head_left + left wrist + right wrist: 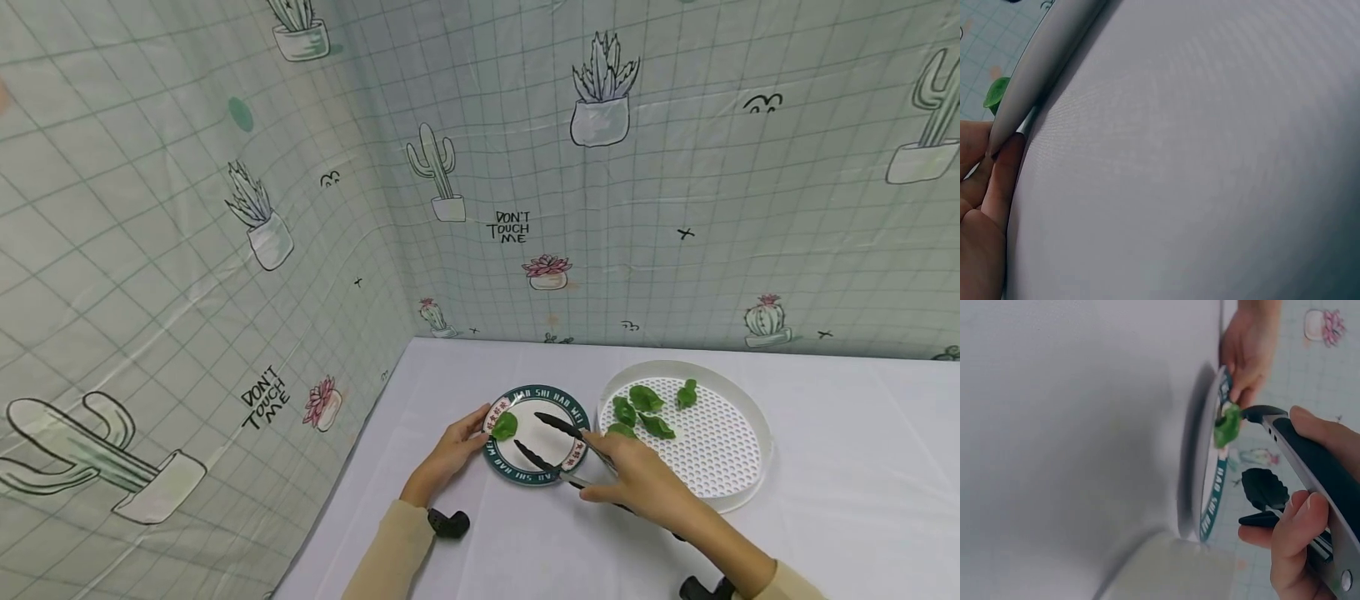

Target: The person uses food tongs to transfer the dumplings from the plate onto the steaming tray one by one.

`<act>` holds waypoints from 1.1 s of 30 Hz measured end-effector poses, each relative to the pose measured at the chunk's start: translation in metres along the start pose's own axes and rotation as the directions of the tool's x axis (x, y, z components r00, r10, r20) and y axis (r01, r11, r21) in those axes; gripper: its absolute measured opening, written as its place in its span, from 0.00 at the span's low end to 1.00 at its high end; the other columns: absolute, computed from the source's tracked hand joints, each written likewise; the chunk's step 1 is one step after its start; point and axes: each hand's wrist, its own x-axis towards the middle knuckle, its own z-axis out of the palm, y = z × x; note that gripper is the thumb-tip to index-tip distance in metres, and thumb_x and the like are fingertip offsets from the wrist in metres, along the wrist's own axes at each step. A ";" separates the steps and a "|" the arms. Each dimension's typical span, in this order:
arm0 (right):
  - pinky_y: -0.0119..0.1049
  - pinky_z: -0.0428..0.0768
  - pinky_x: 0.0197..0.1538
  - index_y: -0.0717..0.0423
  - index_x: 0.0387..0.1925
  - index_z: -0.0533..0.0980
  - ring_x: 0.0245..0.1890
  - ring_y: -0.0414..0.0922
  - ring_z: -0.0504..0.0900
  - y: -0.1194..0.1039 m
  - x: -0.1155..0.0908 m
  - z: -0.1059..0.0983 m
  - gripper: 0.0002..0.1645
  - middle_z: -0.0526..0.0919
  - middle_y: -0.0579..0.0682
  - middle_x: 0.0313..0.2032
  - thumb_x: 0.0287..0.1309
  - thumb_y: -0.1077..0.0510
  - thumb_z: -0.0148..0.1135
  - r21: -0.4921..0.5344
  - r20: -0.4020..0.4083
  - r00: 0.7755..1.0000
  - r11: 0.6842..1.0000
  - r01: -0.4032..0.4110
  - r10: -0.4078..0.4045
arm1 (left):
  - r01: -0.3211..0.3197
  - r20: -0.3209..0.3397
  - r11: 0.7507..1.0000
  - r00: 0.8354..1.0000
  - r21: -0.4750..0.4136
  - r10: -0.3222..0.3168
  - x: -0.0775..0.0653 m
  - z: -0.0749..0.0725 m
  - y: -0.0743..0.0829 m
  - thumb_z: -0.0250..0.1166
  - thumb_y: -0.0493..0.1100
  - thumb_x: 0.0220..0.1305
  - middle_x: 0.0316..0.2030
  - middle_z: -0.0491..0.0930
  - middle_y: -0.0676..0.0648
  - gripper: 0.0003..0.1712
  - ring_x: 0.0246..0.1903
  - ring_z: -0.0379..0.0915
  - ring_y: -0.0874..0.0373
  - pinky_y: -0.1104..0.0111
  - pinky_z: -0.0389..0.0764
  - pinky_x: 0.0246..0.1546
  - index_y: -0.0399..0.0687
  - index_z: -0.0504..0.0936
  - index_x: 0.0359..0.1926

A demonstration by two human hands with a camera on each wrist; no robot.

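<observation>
My right hand [637, 479] grips a pair of tongs [1300, 450] with black tips and metal arms. The tips stand spread apart over the plate [536, 477], which is white with a green lettered rim. On the plate's left side lies one green leaf [504, 426], clear of the tong tips in the head view. My left hand [453, 450] holds the plate's left edge, thumb on the rim. In the left wrist view, the fingers [1007, 178] reach beneath the plate's raised edge [1047, 59].
Right of the plate sits a round white tray [757, 467] with a perforated base, holding several green leaves [647, 399]. A white cloth covers the table [862, 467]. Behind and to the left hangs a grid-patterned curtain [480, 108] printed with cacti.
</observation>
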 end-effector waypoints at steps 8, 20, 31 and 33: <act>0.66 0.75 0.55 0.67 0.63 0.73 0.57 0.70 0.75 -0.006 0.010 0.021 0.46 0.75 0.72 0.58 0.44 0.51 0.80 -0.076 -0.014 1.000 0.997 -0.013 0.012 | -0.019 0.008 1.000 1.000 0.012 0.019 0.000 -0.001 -0.003 0.54 0.33 0.73 0.73 0.58 0.35 0.32 0.74 0.46 0.40 0.50 0.48 0.73 0.32 0.58 0.74; 0.47 0.82 0.41 0.70 0.63 0.72 0.37 0.48 0.79 -0.006 0.021 0.043 0.45 0.79 0.56 0.42 0.47 0.53 0.79 -0.147 -0.024 0.999 0.989 0.028 -0.032 | -0.010 0.007 1.000 1.000 0.015 0.010 0.001 -0.002 -0.002 0.54 0.33 0.74 0.73 0.58 0.37 0.32 0.75 0.44 0.42 0.50 0.46 0.74 0.34 0.58 0.75; 0.54 0.80 0.49 0.74 0.63 0.69 0.48 0.58 0.79 -0.005 0.031 0.044 0.49 0.79 0.68 0.51 0.48 0.48 0.78 0.047 0.041 0.994 0.994 -0.103 0.101 | -0.023 0.011 1.000 1.000 -0.012 0.024 -0.001 -0.001 0.000 0.55 0.31 0.73 0.73 0.57 0.35 0.32 0.75 0.44 0.41 0.49 0.46 0.73 0.32 0.58 0.74; 0.47 0.79 0.41 0.75 0.63 0.69 0.39 0.51 0.77 -0.006 0.034 0.045 0.49 0.81 0.63 0.45 0.47 0.49 0.79 0.047 0.042 0.992 0.992 -0.118 0.116 | -0.025 0.013 1.000 1.000 -0.016 0.025 -0.001 -0.001 0.000 0.54 0.32 0.73 0.73 0.57 0.35 0.32 0.75 0.43 0.41 0.49 0.46 0.73 0.32 0.58 0.74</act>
